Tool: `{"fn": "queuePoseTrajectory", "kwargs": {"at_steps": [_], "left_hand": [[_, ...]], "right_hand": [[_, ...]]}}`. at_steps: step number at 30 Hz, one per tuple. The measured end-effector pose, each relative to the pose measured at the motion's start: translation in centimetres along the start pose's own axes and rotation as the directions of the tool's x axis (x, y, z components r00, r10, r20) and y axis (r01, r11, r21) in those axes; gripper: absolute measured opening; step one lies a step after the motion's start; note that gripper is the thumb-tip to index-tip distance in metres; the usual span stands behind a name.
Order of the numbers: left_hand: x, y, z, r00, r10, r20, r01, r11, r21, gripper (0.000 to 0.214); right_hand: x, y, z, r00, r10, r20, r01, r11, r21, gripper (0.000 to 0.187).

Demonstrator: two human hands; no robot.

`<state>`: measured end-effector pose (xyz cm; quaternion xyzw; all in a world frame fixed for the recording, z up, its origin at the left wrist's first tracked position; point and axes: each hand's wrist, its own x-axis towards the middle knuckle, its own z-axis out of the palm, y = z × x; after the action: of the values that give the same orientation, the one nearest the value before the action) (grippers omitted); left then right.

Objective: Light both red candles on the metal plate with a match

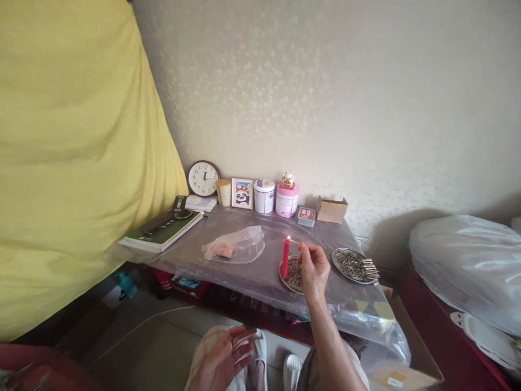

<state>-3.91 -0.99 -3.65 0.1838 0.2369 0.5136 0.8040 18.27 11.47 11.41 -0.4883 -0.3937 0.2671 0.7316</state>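
A red candle stands upright on a small round dish near the table's front edge, with a flame at its wick. My right hand is pinched on a thin matchstick whose tip touches the candle flame. My left hand rests low over my lap, fingers loosely curled around a small flat thing that looks like a matchbox. A second round plate to the right holds several matchsticks, some sticking out over its rim.
The plastic-covered table carries a clear bag, books, a clock, a framed picture, tins, a pink jar and small boxes. Yellow fabric hangs at left; a white bag lies at right.
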Motion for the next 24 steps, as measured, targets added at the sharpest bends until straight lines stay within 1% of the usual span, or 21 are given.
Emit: {"fn": "queuePoseTrajectory", "kwargs": {"at_steps": [6,12,24], "left_hand": [[-0.1,0.04,-0.02,1.0,-0.004,0.01,0.004,1.0,0.0,0.033],[-0.07,0.08,-0.05,0.999,0.0,0.049,0.0,1.0,0.003,0.033],[-0.12,0.21,0.17,0.998,-0.008,0.061,0.009,1.0,-0.017,0.031]], "right_hand": [[0.14,0.18,0.13,1.0,0.01,-0.003,-0.01,1.0,-0.006,0.041],[0.25,0.34,0.28,1.0,0.014,-0.004,-0.014,1.0,-0.013,0.042],[0.08,0.06,0.28,0.999,0.029,0.016,-0.029,1.0,-0.004,0.038]]}}
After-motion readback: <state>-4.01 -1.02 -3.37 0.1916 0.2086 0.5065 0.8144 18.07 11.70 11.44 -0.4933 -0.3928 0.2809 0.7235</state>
